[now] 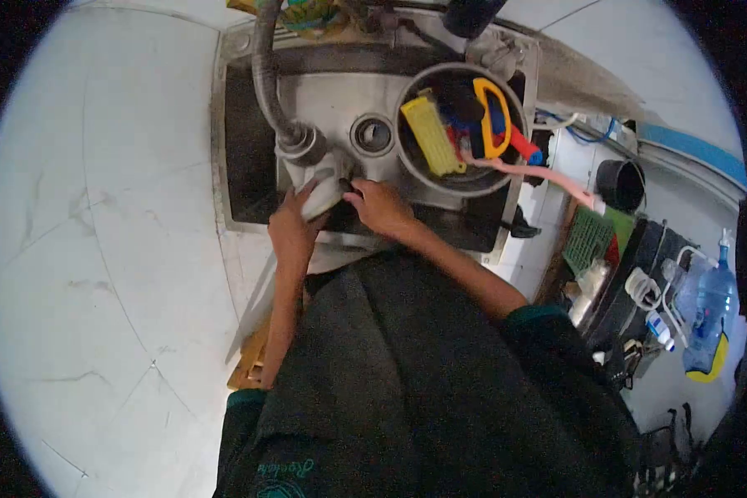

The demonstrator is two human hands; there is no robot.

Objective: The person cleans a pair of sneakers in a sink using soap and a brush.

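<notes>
My left hand (291, 222) is closed around a whitish, rounded item (324, 195) just below the faucet head (301, 144). Its exact kind is not clear. Beside it, the fingers of my right hand (382, 206) are pinched together at the item's right side, by a small dark piece that I cannot make out. Both hands are over the near edge of the metal sink (324, 95). The drain (373, 134) lies just beyond my right hand.
A round metal basin (407, 158) in the sink's right side holds a yellow brush (433, 137), a yellow-orange handle (496, 116) and a pink handle (548, 174). White tiled surface (124, 207) extends left. A blue water bottle (710, 307) stands at far right.
</notes>
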